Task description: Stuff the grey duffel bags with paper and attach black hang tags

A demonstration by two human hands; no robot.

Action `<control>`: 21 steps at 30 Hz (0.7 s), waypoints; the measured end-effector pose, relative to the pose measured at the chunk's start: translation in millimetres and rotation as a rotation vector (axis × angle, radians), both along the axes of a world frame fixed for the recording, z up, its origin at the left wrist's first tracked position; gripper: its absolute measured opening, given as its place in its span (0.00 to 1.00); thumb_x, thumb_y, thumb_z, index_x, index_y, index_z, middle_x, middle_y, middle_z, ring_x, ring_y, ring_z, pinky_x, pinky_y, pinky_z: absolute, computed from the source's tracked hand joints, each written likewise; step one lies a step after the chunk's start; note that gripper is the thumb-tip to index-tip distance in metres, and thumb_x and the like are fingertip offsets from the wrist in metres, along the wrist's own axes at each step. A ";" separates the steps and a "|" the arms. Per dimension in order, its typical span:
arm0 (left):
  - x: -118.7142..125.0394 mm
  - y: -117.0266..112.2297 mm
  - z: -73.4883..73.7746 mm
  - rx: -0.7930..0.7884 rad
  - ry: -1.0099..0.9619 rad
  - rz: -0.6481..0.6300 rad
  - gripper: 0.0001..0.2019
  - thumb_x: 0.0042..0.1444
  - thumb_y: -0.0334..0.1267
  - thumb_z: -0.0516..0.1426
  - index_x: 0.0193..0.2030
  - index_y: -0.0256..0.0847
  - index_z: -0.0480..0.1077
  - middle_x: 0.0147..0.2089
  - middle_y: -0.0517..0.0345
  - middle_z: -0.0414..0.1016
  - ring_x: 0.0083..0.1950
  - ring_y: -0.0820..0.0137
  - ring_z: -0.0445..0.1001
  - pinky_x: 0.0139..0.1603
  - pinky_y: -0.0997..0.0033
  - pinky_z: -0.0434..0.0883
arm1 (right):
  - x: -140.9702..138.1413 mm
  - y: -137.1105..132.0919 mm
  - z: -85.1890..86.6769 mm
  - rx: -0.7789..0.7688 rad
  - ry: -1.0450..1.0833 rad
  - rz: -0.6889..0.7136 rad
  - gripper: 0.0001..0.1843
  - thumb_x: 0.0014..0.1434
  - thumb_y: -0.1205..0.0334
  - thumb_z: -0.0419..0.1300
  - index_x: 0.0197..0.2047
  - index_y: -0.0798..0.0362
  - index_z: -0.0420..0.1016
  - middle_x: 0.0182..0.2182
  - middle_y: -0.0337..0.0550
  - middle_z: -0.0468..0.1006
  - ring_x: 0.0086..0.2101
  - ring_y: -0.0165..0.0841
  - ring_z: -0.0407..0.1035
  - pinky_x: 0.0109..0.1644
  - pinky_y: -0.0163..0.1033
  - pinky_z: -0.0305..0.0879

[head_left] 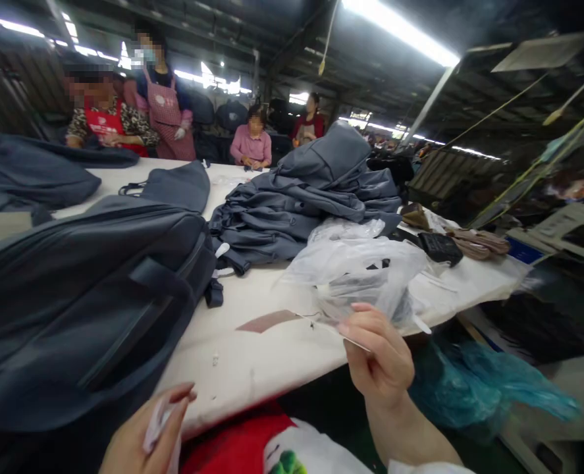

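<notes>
My right hand (378, 349) is closed over the table's front edge, pinching a thin, flat, pale-edged piece (358, 343) whose kind I cannot make out. A thin pale strand runs left from these fingers toward a brownish flat strip (266, 321) on the white table (222, 368). Just beyond the hand lies a crumpled clear plastic bag (365, 263). Low on the left, my left hand (141, 431) is closed on a crumpled whitish piece (157, 421), perhaps cloth or paper. Beside it a large dark blue bag (89, 296) lies on the table, its strap toward me.
A heap of dark blue bags (292, 210) fills the table's middle. Brown and black bundles (474, 242) lie at the right end. Teal plastic (489, 388) hangs below the right edge. Several people, one in a pink top (252, 145), are across the table.
</notes>
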State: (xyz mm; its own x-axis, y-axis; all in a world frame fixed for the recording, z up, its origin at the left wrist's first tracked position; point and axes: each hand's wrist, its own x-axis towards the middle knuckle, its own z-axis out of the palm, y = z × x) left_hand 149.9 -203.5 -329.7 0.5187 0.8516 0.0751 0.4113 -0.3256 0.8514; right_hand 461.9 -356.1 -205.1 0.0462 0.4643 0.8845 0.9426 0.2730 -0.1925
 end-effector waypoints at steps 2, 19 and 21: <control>13.6 2.0 16.5 -0.146 -0.100 0.001 0.24 0.59 0.58 0.50 0.48 0.43 0.76 0.47 0.53 0.80 0.50 0.61 0.77 0.51 0.68 0.74 | -10.6 10.5 -10.3 -0.061 0.031 0.130 0.15 0.57 0.72 0.55 0.46 0.50 0.74 0.33 0.43 0.78 0.33 0.33 0.73 0.48 0.50 0.71; 31.7 -7.6 17.2 -0.629 -0.341 0.143 0.25 0.47 0.50 0.65 0.46 0.32 0.74 0.46 0.44 0.79 0.49 0.54 0.77 0.51 0.59 0.73 | -90.8 67.0 -93.7 -0.530 0.010 0.661 0.16 0.63 0.54 0.56 0.51 0.51 0.73 0.45 0.48 0.79 0.46 0.37 0.71 0.55 0.46 0.66; 22.4 -4.3 18.0 -0.609 -0.300 0.095 0.24 0.48 0.48 0.64 0.47 0.32 0.74 0.47 0.44 0.79 0.48 0.55 0.77 0.51 0.59 0.73 | -86.6 73.1 -91.0 -0.578 0.191 0.640 0.18 0.63 0.60 0.53 0.54 0.52 0.71 0.49 0.50 0.76 0.50 0.37 0.69 0.57 0.47 0.65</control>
State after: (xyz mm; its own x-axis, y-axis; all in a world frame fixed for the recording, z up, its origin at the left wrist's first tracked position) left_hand 172.3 -207.7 -311.7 0.4713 0.8284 -0.3025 0.1323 0.2727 0.9530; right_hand 375.3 -282.9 -296.1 -0.2528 0.8239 0.5072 0.5796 0.5487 -0.6025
